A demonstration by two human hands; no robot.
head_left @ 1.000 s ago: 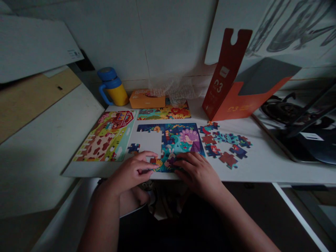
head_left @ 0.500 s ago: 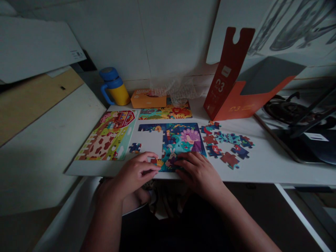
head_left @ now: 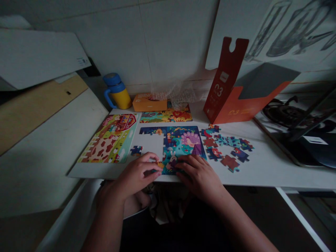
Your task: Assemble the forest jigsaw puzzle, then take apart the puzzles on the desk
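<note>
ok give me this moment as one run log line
left hand: fingertips at peacock puzzle near lower edge | right hand: on puzzle's lower right | puzzle: gap at left | loose pieces: right of puzzle

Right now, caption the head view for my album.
Left hand and right hand at an unfinished jigsaw, loose pieces alongside.

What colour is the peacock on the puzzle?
The peacock is mostly purple, best seen in the head view.
</note>
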